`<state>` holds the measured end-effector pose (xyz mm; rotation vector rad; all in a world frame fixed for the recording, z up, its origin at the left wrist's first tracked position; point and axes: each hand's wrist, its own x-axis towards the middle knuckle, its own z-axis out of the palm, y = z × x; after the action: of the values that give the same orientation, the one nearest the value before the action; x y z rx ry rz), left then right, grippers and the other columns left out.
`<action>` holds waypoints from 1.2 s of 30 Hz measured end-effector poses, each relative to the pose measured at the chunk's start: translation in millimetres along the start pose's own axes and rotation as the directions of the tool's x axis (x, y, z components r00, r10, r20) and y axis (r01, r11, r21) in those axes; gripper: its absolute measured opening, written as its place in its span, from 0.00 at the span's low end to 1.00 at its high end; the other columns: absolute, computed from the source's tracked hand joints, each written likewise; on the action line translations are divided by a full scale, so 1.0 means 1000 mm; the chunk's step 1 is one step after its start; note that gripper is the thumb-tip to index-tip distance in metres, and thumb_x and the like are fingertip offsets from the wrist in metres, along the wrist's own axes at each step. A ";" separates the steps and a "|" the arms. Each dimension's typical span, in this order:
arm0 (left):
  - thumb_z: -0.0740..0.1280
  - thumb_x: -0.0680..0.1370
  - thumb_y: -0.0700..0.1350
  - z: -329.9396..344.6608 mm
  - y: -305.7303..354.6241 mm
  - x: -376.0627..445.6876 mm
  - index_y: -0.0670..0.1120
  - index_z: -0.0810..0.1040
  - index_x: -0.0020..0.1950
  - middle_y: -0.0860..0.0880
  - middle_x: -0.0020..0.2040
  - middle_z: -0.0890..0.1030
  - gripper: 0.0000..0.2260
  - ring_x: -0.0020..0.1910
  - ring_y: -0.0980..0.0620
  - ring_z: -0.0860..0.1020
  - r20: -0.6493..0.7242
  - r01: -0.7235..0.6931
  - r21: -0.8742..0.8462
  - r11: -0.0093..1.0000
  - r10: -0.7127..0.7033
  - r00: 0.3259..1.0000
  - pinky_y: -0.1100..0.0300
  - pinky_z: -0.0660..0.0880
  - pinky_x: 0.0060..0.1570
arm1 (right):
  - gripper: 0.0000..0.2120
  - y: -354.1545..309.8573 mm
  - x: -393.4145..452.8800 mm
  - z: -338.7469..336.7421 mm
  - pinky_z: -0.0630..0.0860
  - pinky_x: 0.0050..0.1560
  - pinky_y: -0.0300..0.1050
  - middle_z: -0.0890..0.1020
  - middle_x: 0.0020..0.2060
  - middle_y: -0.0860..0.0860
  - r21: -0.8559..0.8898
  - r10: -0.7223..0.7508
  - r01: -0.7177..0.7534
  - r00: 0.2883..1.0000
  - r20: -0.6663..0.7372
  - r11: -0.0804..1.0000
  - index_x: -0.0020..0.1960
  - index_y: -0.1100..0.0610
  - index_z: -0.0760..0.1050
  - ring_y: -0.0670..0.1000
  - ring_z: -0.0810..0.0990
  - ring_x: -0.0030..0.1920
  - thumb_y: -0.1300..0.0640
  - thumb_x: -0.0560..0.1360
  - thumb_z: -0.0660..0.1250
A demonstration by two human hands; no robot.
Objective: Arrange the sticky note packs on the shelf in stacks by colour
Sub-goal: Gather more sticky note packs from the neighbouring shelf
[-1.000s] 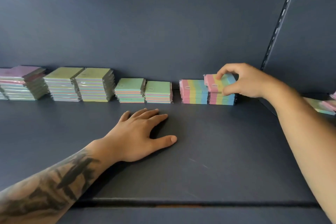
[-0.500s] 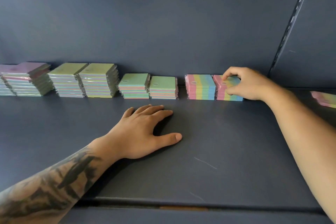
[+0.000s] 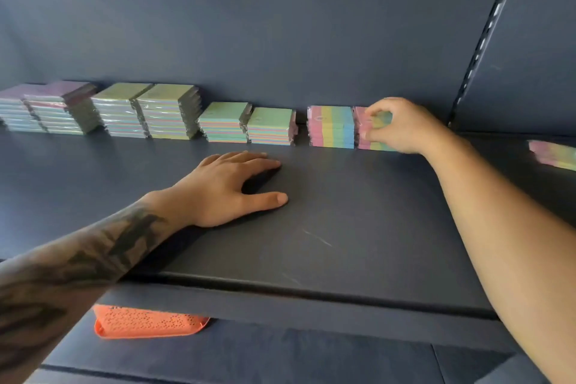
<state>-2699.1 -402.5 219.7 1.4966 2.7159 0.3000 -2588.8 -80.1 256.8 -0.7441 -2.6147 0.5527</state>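
Sticky note packs line the back of the dark shelf [image 3: 358,227]. From the left stand purple-topped stacks [image 3: 59,107], two tall yellow-green stacks [image 3: 149,111], two low green-topped stacks [image 3: 246,123], then two rainbow-striped stacks. My right hand [image 3: 402,125] pinches the top packs of the right rainbow stack [image 3: 363,131], thumb at its front, fingers curled over the top. The left rainbow stack [image 3: 330,126] stands free beside it. My left hand [image 3: 230,187] rests flat on the shelf board, fingers spread, holding nothing.
More rainbow packs [image 3: 554,154] lie on the neighbouring shelf bay at the far right, past a slotted upright [image 3: 486,37]. An orange perforated basket [image 3: 146,323] shows below the shelf's front edge.
My right hand has lowered the rainbow pack onto the right stack and still holds it. The view has tilted down, showing the orange basket. The left hand has not moved.
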 end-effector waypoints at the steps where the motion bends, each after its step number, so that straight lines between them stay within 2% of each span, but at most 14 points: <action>1: 0.49 0.68 0.82 -0.001 0.004 -0.002 0.65 0.63 0.79 0.61 0.80 0.63 0.43 0.79 0.56 0.61 0.002 0.022 0.011 1.000 -0.022 1.000 0.48 0.56 0.79 | 0.27 -0.004 -0.002 -0.003 0.69 0.70 0.53 0.67 0.77 0.49 -0.049 0.006 -0.006 1.000 -0.001 0.999 0.69 0.42 0.75 0.55 0.70 0.73 0.47 0.72 0.75; 3: 0.48 0.67 0.82 -0.001 0.015 -0.010 0.64 0.63 0.80 0.59 0.81 0.63 0.44 0.80 0.54 0.60 0.000 0.088 0.005 0.996 -0.088 0.996 0.47 0.56 0.79 | 0.32 -0.017 -0.011 -0.009 0.63 0.75 0.56 0.61 0.80 0.50 -0.128 0.014 -0.017 1.000 -0.025 0.992 0.75 0.44 0.70 0.56 0.65 0.77 0.46 0.73 0.73; 6: 0.51 0.68 0.81 0.003 0.043 -0.034 0.64 0.62 0.80 0.57 0.81 0.62 0.43 0.81 0.51 0.59 0.007 0.144 -0.007 0.990 -0.144 0.990 0.45 0.54 0.79 | 0.32 -0.041 -0.045 -0.017 0.67 0.70 0.55 0.67 0.76 0.52 -0.163 -0.051 0.041 0.997 -0.058 0.986 0.76 0.47 0.68 0.59 0.71 0.72 0.46 0.74 0.71; 8: 0.53 0.73 0.79 0.008 0.061 -0.054 0.64 0.60 0.80 0.57 0.82 0.60 0.39 0.82 0.50 0.56 0.026 0.145 0.012 0.989 -0.145 0.989 0.44 0.52 0.79 | 0.29 -0.051 -0.079 -0.020 0.69 0.69 0.55 0.69 0.73 0.51 -0.161 -0.108 0.104 0.994 -0.014 0.981 0.73 0.46 0.70 0.59 0.73 0.68 0.44 0.73 0.71; 13: 0.49 0.76 0.77 0.015 0.099 -0.105 0.62 0.56 0.82 0.56 0.83 0.57 0.37 0.82 0.49 0.53 0.001 0.133 0.054 0.990 -0.133 0.991 0.44 0.51 0.78 | 0.26 -0.043 -0.188 -0.019 0.69 0.71 0.57 0.69 0.75 0.49 -0.120 -0.134 0.151 0.982 0.135 0.981 0.72 0.45 0.72 0.55 0.71 0.72 0.36 0.79 0.64; 16: 0.51 0.74 0.79 0.029 0.126 -0.134 0.60 0.53 0.83 0.53 0.83 0.56 0.42 0.82 0.46 0.52 -0.059 0.116 0.116 0.986 -0.110 0.992 0.45 0.49 0.77 | 0.26 -0.027 -0.250 -0.013 0.69 0.71 0.56 0.71 0.75 0.48 -0.128 -0.115 0.132 0.985 0.131 0.983 0.74 0.46 0.71 0.54 0.70 0.73 0.35 0.82 0.57; 20: 0.49 0.65 0.84 0.049 0.162 -0.165 0.59 0.49 0.83 0.49 0.84 0.53 0.51 0.82 0.41 0.49 -0.078 0.055 0.175 0.983 -0.042 0.996 0.40 0.50 0.78 | 0.29 -0.007 -0.316 -0.014 0.54 0.79 0.55 0.58 0.82 0.48 -0.259 -0.155 0.184 0.980 0.128 0.948 0.82 0.47 0.59 0.53 0.55 0.82 0.37 0.85 0.52; 22: 0.47 0.63 0.83 0.053 0.180 -0.175 0.60 0.51 0.82 0.50 0.84 0.53 0.51 0.83 0.43 0.49 -0.065 0.026 0.139 0.990 -0.017 0.998 0.40 0.49 0.79 | 0.28 0.003 -0.340 -0.023 0.58 0.78 0.53 0.60 0.81 0.47 -0.195 -0.180 0.206 0.973 0.142 0.959 0.80 0.48 0.63 0.52 0.57 0.81 0.38 0.84 0.54; 24: 0.48 0.65 0.82 0.052 0.211 -0.181 0.62 0.53 0.81 0.52 0.83 0.57 0.48 0.82 0.47 0.52 -0.045 -0.054 0.120 0.991 0.060 0.997 0.41 0.50 0.79 | 0.22 0.020 -0.363 -0.046 0.69 0.71 0.51 0.71 0.74 0.45 -0.078 -0.180 0.190 0.976 0.126 0.979 0.72 0.47 0.74 0.50 0.69 0.74 0.38 0.83 0.59; 26: 0.55 0.70 0.79 0.050 0.246 -0.182 0.62 0.57 0.81 0.56 0.81 0.62 0.42 0.80 0.50 0.58 -0.032 -0.140 0.086 0.986 0.143 0.989 0.44 0.54 0.79 | 0.14 0.044 -0.379 -0.072 0.77 0.61 0.52 0.81 0.59 0.43 -0.013 -0.171 0.172 0.982 0.077 0.985 0.59 0.46 0.81 0.48 0.79 0.60 0.41 0.82 0.62; 29: 0.64 0.75 0.71 0.048 0.303 -0.176 0.62 0.64 0.78 0.59 0.77 0.68 0.33 0.76 0.53 0.67 -0.029 -0.237 0.001 0.972 0.237 0.971 0.50 0.62 0.76 | 0.09 0.090 -0.393 -0.115 0.81 0.49 0.52 0.85 0.42 0.41 0.023 -0.122 0.122 0.993 -0.011 0.992 0.46 0.47 0.83 0.44 0.82 0.45 0.46 0.79 0.66; 32: 0.66 0.76 0.69 0.048 0.365 -0.159 0.62 0.69 0.75 0.60 0.74 0.71 0.29 0.72 0.55 0.71 -0.030 -0.294 -0.091 0.952 0.292 0.956 0.54 0.68 0.71 | 0.08 0.144 -0.388 -0.157 0.81 0.45 0.48 0.84 0.37 0.42 0.007 -0.114 0.115 0.990 -0.089 0.993 0.42 0.48 0.83 0.43 0.82 0.40 0.49 0.78 0.68; 36: 0.67 0.77 0.67 0.057 0.458 -0.107 0.62 0.72 0.73 0.60 0.72 0.73 0.26 0.69 0.55 0.73 -0.047 -0.336 -0.104 0.936 0.332 0.942 0.56 0.70 0.66 | 0.05 0.230 -0.355 -0.202 0.78 0.46 0.44 0.85 0.39 0.41 0.020 -0.093 0.096 0.990 -0.105 0.995 0.44 0.49 0.83 0.41 0.82 0.41 0.52 0.78 0.70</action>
<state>-2252.8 -245.0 238.7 1.9295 2.4053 0.4747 -2121.9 -44.4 240.9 -0.6203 -2.5269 0.5041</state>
